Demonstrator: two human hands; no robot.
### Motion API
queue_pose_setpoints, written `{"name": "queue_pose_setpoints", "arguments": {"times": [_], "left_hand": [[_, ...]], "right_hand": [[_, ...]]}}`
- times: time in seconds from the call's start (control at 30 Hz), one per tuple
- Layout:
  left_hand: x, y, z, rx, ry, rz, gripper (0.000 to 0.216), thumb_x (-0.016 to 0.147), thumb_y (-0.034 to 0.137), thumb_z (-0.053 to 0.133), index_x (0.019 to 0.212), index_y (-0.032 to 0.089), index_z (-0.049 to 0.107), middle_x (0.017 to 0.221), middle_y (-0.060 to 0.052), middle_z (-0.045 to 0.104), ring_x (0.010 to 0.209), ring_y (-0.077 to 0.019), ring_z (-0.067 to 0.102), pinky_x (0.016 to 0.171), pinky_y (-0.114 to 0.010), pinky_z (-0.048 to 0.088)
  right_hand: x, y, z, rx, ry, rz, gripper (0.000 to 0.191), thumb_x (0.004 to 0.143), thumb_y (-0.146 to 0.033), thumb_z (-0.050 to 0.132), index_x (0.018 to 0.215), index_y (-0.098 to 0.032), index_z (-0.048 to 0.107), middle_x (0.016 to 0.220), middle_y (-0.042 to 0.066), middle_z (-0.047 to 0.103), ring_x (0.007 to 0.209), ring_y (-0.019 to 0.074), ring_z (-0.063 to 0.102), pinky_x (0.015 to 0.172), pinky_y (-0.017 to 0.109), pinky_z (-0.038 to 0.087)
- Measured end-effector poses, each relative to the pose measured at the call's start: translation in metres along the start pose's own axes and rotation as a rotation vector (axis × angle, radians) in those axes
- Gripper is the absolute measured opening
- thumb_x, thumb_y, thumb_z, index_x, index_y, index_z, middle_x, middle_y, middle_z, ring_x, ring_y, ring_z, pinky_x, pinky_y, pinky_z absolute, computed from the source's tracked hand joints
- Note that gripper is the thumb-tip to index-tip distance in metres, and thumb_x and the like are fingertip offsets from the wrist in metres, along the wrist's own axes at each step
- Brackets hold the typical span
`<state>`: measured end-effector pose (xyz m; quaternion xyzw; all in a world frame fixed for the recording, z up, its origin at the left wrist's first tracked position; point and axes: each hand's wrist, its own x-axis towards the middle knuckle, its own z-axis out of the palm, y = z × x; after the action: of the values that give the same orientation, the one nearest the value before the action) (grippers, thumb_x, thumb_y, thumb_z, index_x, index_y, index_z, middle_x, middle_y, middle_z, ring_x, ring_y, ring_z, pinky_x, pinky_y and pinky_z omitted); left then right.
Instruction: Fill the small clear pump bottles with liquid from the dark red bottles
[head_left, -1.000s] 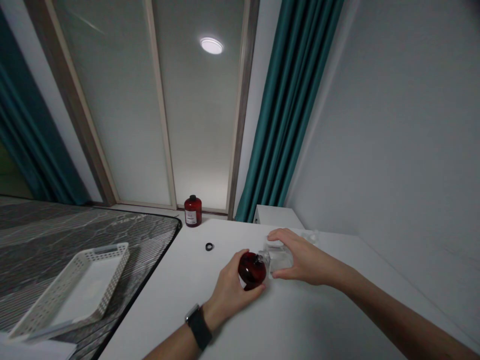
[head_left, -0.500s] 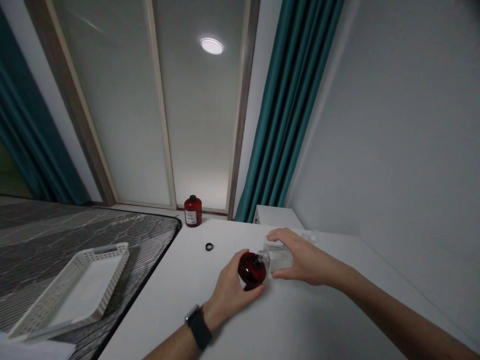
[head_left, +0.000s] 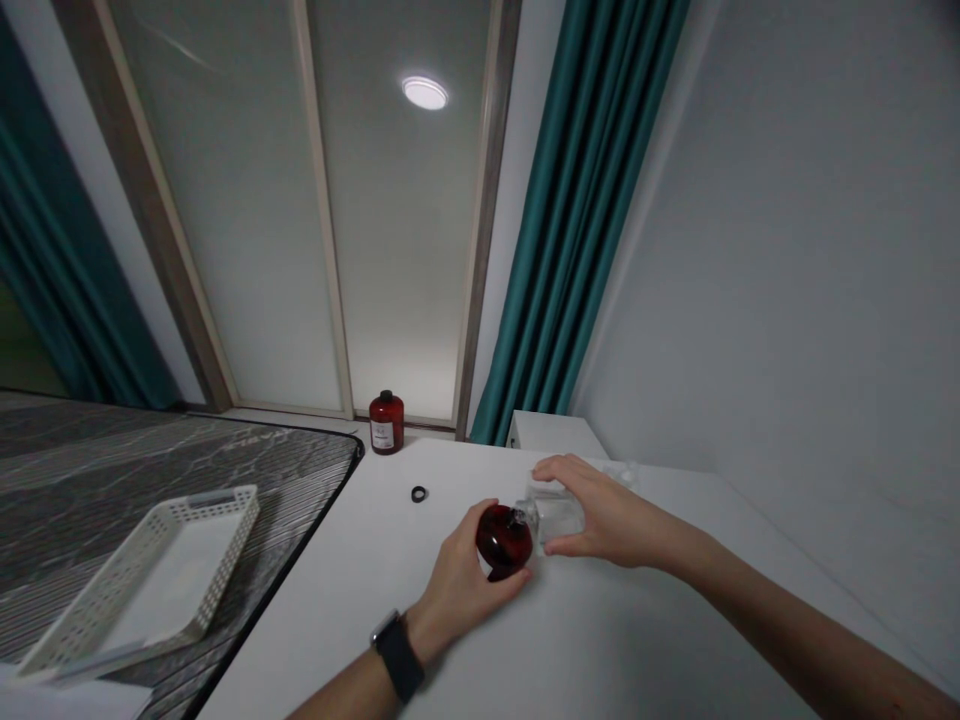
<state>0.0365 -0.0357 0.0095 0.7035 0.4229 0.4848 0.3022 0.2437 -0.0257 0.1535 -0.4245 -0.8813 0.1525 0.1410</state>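
My left hand [head_left: 459, 588] is wrapped round a small dark red bottle [head_left: 503, 540] tipped on its side over the white table [head_left: 600, 640], its neck towards the right. My right hand [head_left: 600, 515] grips a clear container [head_left: 556, 516] right at the bottle's mouth. The two vessels touch or nearly touch. A black watch sits on my left wrist. A small black ring-shaped cap [head_left: 418, 494] lies on the table, left of and behind the hands.
A second red bottle [head_left: 385, 423] with a black cap stands at the table's far edge by the window. A white perforated basket [head_left: 142, 580] rests on the grey patterned surface at left. Teal curtains hang behind; a white wall runs along the right.
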Motion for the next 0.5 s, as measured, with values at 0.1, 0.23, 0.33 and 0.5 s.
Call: {"name": "queue_pose_setpoints", "arguments": {"times": [0.1, 0.23, 0.33, 0.5], "left_hand": [[0.0004, 0.0029, -0.0008, -0.015, 0.0, -0.002, 0.07, 0.067, 0.024, 0.079, 0.13, 0.016, 0.049, 0.125, -0.013, 0.066, 0.114, -0.0298, 0.065, 0.103, -0.046, 0.051], [0.0002, 0.0049, -0.002, -0.017, -0.003, -0.012, 0.07, 0.067, 0.024, 0.079, 0.129, 0.017, 0.049, 0.125, -0.013, 0.066, 0.113, -0.0298, 0.065, 0.103, -0.046, 0.052], [-0.0009, 0.0044, -0.002, -0.009, -0.004, -0.017, 0.071, 0.067, 0.024, 0.08, 0.13, 0.017, 0.048, 0.125, -0.013, 0.066, 0.113, -0.03, 0.065, 0.103, -0.046, 0.052], [-0.0017, 0.0019, -0.0009, -0.019, -0.014, -0.025, 0.07, 0.068, 0.025, 0.08, 0.13, 0.017, 0.048, 0.126, -0.013, 0.065, 0.114, -0.0301, 0.065, 0.103, -0.046, 0.051]], "right_hand": [[0.0013, -0.0009, -0.0008, 0.001, -0.004, -0.004, 0.063, 0.069, -0.027, 0.086, 0.124, -0.022, 0.056, 0.131, 0.012, 0.06, 0.125, 0.0303, 0.054, 0.11, 0.05, 0.043], [0.0024, -0.0025, -0.0022, -0.008, -0.011, -0.006, 0.062, 0.069, -0.026, 0.086, 0.123, -0.022, 0.056, 0.13, 0.012, 0.06, 0.124, 0.0302, 0.055, 0.109, 0.051, 0.044], [0.0023, -0.0025, -0.0024, -0.008, -0.013, -0.002, 0.062, 0.069, -0.026, 0.086, 0.124, -0.021, 0.056, 0.13, 0.012, 0.06, 0.124, 0.0304, 0.055, 0.109, 0.05, 0.044], [0.0021, 0.0011, -0.0006, -0.013, -0.004, -0.024, 0.064, 0.069, -0.028, 0.086, 0.125, -0.021, 0.056, 0.131, 0.012, 0.06, 0.125, 0.0307, 0.055, 0.109, 0.051, 0.044]]}}
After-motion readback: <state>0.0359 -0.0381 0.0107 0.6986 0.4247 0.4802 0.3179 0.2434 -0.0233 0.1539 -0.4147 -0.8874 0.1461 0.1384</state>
